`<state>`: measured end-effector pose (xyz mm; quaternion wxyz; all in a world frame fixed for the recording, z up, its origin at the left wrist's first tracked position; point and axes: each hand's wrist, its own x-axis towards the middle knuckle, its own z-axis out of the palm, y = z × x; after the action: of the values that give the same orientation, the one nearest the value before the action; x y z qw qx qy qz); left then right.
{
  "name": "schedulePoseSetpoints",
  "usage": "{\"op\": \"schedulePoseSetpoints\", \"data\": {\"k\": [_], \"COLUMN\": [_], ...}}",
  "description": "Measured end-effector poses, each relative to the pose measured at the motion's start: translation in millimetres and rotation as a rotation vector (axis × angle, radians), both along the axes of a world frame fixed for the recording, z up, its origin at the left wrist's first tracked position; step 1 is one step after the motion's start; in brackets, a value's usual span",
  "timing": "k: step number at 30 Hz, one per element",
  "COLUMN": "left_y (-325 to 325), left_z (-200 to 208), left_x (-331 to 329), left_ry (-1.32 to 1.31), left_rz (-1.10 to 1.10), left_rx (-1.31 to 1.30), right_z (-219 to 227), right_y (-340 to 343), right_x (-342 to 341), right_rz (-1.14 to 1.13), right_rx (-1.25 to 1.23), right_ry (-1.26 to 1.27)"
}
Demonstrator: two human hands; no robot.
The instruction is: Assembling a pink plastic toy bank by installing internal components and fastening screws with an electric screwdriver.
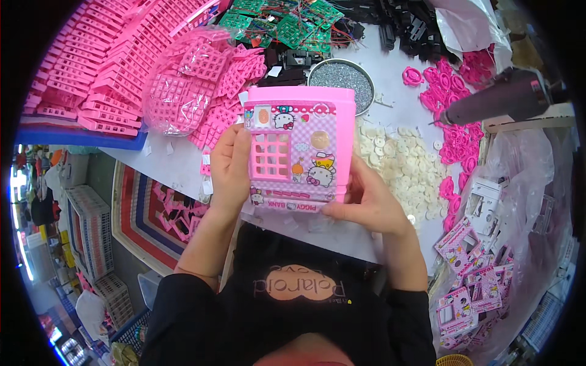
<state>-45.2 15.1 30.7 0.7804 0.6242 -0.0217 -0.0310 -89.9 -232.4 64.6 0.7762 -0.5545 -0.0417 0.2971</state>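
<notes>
A pink plastic money-box panel (302, 149) is held up in front of me, its face covered by a cartoon sticker with a checked pattern. On its left half a square keypad grid (270, 155) shows through, and a round hole sits to the right. My left hand (231, 165) grips the left edge, thumb along the side. With my right hand (373, 198) I hold the lower right corner, the thumb on the front near the bottom strip and the other fingers partly hidden behind.
Pink frames (91, 67) and bagged keypad grids (189, 91) lie at left. Green circuit boards (293, 27) and a bowl of screws (342, 79) are behind. White discs (397, 165), pink rings (455, 134), an electric screwdriver (500, 100) and printed cards (479, 287) fill the right.
</notes>
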Motion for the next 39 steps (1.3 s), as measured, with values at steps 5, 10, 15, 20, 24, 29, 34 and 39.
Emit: {"op": "schedulePoseSetpoints", "data": {"k": [5,10,15,20,24,29,34,39], "left_y": [1,6,10,1,5,13,28,22], "left_z": [8,16,2,-6,-10,8,-20,-22], "left_x": [2,16,25,6,13,55,38,22], "left_ry": [-0.017,-0.074,-0.151,-0.094,-0.513,-0.865,-0.914,-0.804], "left_rz": [-0.011,-0.040,-0.014,0.075,0.141,-0.116,-0.431,-0.494], "left_rx": [-0.005,0.142,0.337,0.156,0.490,0.606,0.896,0.943], "right_z": [-15,-15,-24,-19,-29,-43,-51,-43], "right_y": [8,16,18,19,8,-30,-52,-42], "right_x": [-13,-11,-16,-8,12,52,47,27], "right_rz": [-0.121,-0.135,-0.202,-0.261,-0.222,-0.181,-0.032,-0.071], "right_rx": [0.096,0.103,0.013,0.115,0.047,-0.805,-0.971,-1.061], "right_ry": [0.000,-0.019,-0.080,-0.140,-0.177,-0.669,-1.112,-1.058]}}
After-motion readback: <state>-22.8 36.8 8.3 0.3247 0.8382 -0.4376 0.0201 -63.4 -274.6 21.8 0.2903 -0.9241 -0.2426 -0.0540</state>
